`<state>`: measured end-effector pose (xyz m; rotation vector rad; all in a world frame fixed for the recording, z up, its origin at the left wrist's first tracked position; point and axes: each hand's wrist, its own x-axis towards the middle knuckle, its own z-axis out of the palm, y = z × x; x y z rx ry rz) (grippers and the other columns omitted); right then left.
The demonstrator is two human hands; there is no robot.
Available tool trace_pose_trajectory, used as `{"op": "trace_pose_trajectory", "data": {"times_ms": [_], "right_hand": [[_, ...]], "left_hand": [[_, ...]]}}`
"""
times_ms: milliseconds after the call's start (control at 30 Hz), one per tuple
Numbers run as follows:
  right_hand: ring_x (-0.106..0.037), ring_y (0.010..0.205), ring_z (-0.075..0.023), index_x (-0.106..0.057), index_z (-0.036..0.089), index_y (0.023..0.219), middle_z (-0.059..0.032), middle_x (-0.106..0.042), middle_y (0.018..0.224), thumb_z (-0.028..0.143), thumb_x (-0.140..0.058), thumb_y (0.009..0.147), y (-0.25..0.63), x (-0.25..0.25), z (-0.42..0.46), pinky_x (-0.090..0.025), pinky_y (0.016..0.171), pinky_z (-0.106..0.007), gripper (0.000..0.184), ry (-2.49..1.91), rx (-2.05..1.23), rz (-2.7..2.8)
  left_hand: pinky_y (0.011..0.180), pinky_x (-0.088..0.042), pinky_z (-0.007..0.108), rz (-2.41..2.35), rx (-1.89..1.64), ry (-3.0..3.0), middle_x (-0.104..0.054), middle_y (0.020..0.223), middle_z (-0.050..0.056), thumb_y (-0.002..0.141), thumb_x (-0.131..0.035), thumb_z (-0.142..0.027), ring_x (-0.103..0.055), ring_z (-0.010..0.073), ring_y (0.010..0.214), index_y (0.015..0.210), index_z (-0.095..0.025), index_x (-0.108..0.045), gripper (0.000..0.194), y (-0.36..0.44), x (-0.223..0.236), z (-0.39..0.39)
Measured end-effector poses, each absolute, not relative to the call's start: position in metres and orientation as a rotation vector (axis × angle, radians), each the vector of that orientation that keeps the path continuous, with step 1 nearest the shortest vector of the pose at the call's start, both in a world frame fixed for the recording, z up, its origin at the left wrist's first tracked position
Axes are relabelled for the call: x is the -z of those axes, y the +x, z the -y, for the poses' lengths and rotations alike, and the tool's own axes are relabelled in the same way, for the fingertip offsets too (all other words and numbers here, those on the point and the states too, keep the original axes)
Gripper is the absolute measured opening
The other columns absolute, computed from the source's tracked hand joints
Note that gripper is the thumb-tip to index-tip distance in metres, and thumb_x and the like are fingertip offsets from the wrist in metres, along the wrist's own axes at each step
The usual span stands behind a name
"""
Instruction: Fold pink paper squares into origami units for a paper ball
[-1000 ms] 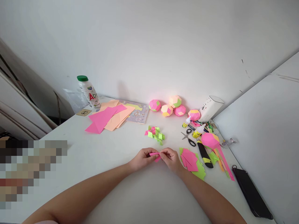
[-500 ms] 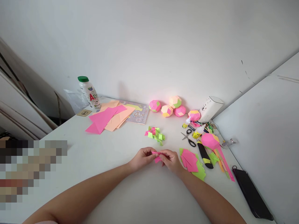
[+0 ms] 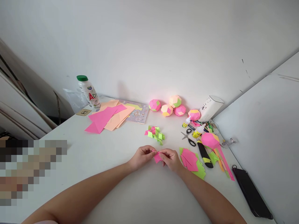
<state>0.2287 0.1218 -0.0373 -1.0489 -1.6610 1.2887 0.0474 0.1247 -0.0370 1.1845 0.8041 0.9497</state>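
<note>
A small piece of pink paper is pinched between my two hands, above the near middle of the table. My left hand grips its left side with thumb and fingers. On the other side my right hand pinches it the same way, the fingertips of both hands close together. Just beyond them lies a cluster of folded green and pink paper pieces. To the right of my right hand is a pile of pink paper pieces on top of green paper pieces.
Scissors, glue bottles and a black-yellow cutter lie at the right, near a black case. Several paper balls sit along the wall. Pink and peach sheets and a white bottle are back left.
The pink paper has tilted between my fingers, so more of its flat face shows below the fingertips. Both hands stay in nearly the same place.
</note>
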Motion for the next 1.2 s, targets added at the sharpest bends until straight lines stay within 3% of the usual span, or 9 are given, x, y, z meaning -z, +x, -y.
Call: {"op": "trace_pose_trajectory", "data": {"times_ms": [367, 667, 933, 1200], "right_hand": [[-0.046, 0.042, -0.0082, -0.064, 0.015, 0.083, 0.0035, -0.052, 0.050, 0.036, -0.058, 0.078, 0.2285, 0.0380, -0.1235, -0.041, 0.041, -0.021, 0.023, -1.066, -1.378, 1.574], [-0.046, 0.040, -0.0076, -0.062, 0.015, 0.081, 0.0041, -0.053, 0.052, 0.038, -0.059, 0.076, 0.2302, 0.0351, -0.1259, -0.040, 0.040, -0.020, 0.024, -1.095, -1.448, 1.471], [-0.047, 0.039, -0.0070, -0.062, 0.014, 0.081, 0.0033, -0.055, 0.053, 0.037, -0.059, 0.078, 0.2311, 0.0387, -0.1280, -0.037, 0.039, -0.019, 0.023, -1.072, -1.462, 1.476], [-0.047, 0.043, -0.0072, -0.062, 0.014, 0.080, 0.0025, -0.055, 0.057, 0.037, -0.057, 0.079, 0.2309, 0.0378, -0.1256, -0.040, 0.040, -0.019, 0.024, -1.123, -1.463, 1.509]], "left_hand": [[0.056, -0.040, 0.022, -0.894, -0.996, 1.106, -0.055, 0.063, -0.002, 0.074, -0.060, -0.035, -0.049, 0.0090, 0.057, 0.072, -0.015, -0.054, 0.021, 0.0466, 0.0396, -0.1256], [0.056, -0.040, 0.023, -0.962, -1.064, 1.059, -0.049, 0.056, -0.003, 0.074, -0.057, -0.036, -0.050, 0.0111, 0.057, 0.067, -0.017, -0.050, 0.021, 0.0454, 0.0319, -0.1266], [0.064, -0.044, 0.026, -0.797, -0.946, 1.169, -0.059, 0.075, 0.001, 0.075, -0.060, -0.036, -0.055, 0.0126, 0.068, 0.081, -0.016, -0.054, 0.022, 0.0481, 0.0333, -0.1235], [0.067, -0.047, 0.031, -0.794, -0.934, 1.169, -0.064, 0.078, 0.005, 0.076, -0.060, -0.036, -0.061, 0.0164, 0.072, 0.081, -0.015, -0.056, 0.023, 0.0494, 0.0383, -0.1249]]}}
